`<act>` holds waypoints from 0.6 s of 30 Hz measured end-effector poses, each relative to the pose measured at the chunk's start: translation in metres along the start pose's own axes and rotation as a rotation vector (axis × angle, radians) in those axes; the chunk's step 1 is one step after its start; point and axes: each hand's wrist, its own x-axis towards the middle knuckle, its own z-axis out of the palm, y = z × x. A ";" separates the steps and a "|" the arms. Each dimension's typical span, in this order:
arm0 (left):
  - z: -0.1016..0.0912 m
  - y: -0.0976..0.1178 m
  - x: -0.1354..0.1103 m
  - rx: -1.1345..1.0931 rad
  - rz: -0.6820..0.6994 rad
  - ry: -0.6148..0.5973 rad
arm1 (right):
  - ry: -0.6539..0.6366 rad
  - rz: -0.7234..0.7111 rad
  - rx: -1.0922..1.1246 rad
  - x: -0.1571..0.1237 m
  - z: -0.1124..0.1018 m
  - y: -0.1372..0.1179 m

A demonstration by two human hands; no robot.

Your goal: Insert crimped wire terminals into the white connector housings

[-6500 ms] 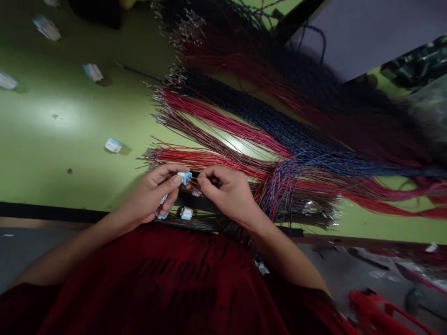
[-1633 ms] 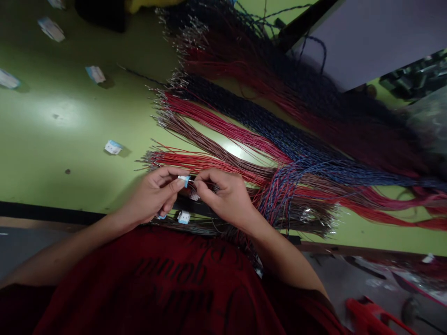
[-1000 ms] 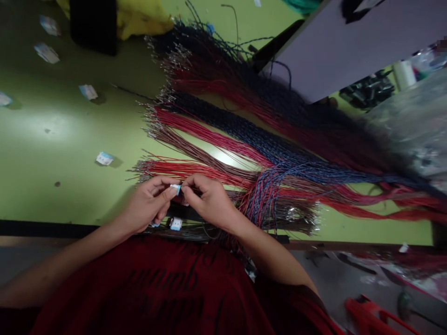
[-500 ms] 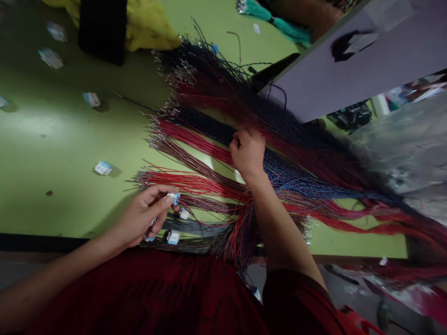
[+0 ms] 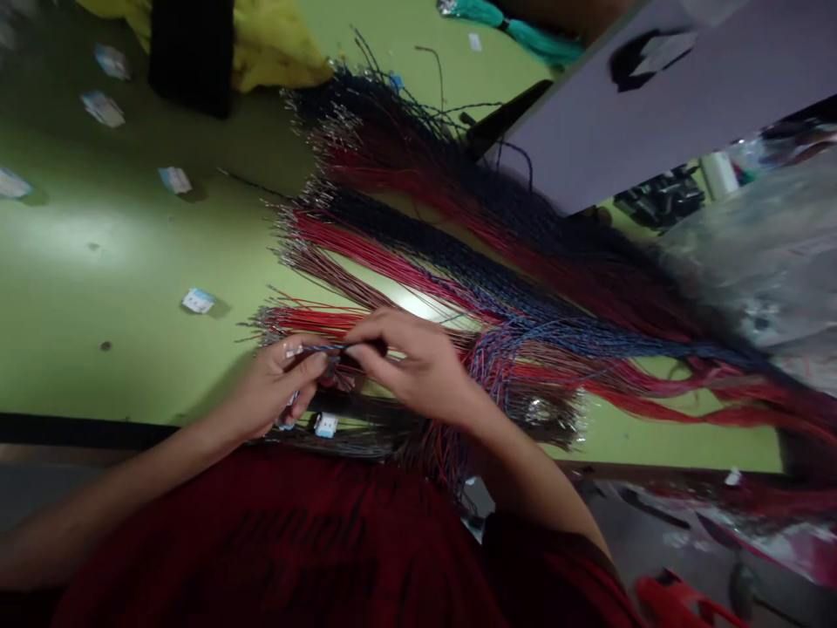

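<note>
Green tabletop (image 5: 52, 349) spreads across the left of the frame, with several small white connectors (image 5: 198, 300) scattered well apart over it. Toward the upper left lies yellow cloth (image 5: 278, 44), a wide black strip (image 5: 191, 57) against it.

Just left of centre, low down, the left hand (image 5: 278, 386) has its thumb bent in against the forefinger; what sits between the two is mostly hidden, and I cannot tell what they pinch. Its lower fingers curl around a blue-and-white connector (image 5: 289, 401), partly visible. A blue twisted wire (image 5: 320, 347) runs from over that forefinger to the right hand (image 5: 413, 365), at the centre of the frame, whose thumb and forefinger are pressed together on it. Below the space between the hands, near the dark red shirt (image 5: 294, 523), lies a loose connector (image 5: 325, 425).

Beyond the hands, red wires (image 5: 320, 320) and blue wires (image 5: 458, 257) lie in long bundles, metal tips toward the left, trailing to the right edge. At the upper right, a teal bundle (image 5: 542, 39) lies near a slanted purplish panel (image 5: 738, 105), with clear plastic (image 5: 772, 270) below the panel.
</note>
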 end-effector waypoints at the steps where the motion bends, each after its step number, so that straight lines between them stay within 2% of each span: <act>1: -0.001 -0.001 0.000 0.018 0.004 -0.005 | -0.041 0.053 0.077 -0.001 0.011 -0.001; 3: -0.001 -0.001 -0.001 0.049 0.006 -0.027 | -0.011 0.204 0.184 -0.006 0.026 0.005; 5: -0.001 0.002 -0.001 0.072 0.001 -0.042 | 0.069 0.335 0.222 -0.013 0.032 0.014; 7: 0.000 0.004 -0.001 0.082 -0.021 -0.034 | 0.116 0.394 0.218 -0.020 0.033 0.020; 11: 0.002 0.008 -0.001 0.074 -0.060 0.013 | 0.138 0.395 0.177 -0.026 0.031 0.018; 18: 0.003 0.008 0.000 0.042 -0.040 0.046 | 0.134 0.359 0.132 -0.026 0.031 0.012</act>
